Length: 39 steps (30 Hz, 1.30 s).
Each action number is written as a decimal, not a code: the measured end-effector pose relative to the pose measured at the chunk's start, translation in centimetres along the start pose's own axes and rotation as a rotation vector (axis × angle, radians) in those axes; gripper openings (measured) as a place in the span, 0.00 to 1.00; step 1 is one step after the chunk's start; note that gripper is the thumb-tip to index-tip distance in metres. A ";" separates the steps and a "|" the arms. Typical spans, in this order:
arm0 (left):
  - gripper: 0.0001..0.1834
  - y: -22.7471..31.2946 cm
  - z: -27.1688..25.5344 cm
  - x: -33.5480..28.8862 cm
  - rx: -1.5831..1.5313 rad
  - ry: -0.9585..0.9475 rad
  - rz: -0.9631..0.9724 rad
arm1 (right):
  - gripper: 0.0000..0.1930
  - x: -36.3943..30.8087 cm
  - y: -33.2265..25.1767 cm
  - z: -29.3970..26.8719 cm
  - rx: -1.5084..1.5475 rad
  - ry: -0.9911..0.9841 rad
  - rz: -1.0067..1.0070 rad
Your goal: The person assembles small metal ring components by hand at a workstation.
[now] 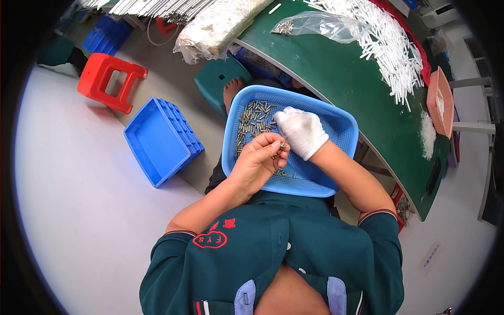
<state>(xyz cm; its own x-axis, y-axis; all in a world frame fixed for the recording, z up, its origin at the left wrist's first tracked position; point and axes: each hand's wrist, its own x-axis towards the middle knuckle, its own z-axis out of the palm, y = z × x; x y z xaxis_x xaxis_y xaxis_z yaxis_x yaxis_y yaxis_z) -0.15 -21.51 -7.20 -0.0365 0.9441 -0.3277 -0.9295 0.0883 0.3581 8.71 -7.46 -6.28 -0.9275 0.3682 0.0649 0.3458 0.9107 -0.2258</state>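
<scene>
My bare left hand (258, 161) is closed in a pinch over the near left part of a blue plastic basket (347, 119). Thumb and forefinger grip a small metal pin (282, 146), only its end showing. Right beside it, my right hand (302, 131) wears a white glove and is curled, its back turned up; what its fingers hold, if anything, is hidden. Many short metal pins (255, 118) lie heaped along the basket's left side, and a few more rest below my hands. The basket sits in front of my body.
A green table (336, 68) on the right carries a heap of white sticks (391, 52) and a clear plastic bag (325, 26). To the left are an open blue bin (157, 142), a red stool (107, 81) and a teal stool (210, 84). A pink basket (440, 102) is at the table's far right.
</scene>
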 end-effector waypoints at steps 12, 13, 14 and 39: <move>0.05 -0.1 -0.1 -0.1 0.003 -0.008 0.005 | 0.06 -4.4 -1.1 -3.9 1.463 -0.044 0.549; 0.04 -0.1 0.0 -0.1 0.000 0.001 0.006 | 0.07 -4.5 -1.2 -3.8 1.472 -0.039 0.520; 0.04 -0.1 0.0 -0.1 -0.003 0.011 0.007 | 0.07 -4.4 -1.4 -4.0 1.494 -0.054 0.514; 0.07 -0.4 0.3 -0.2 0.084 0.037 0.015 | 0.10 -4.6 -1.7 -3.4 0.787 0.207 0.108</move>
<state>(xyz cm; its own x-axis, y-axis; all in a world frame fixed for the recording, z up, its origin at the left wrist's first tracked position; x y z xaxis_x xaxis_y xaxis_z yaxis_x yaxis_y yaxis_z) 0.34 -21.65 -7.01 -0.0651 0.9331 -0.3536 -0.8948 0.1022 0.4345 12.83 -10.08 -2.86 -0.8231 0.5435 0.1646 0.1592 0.4992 -0.8517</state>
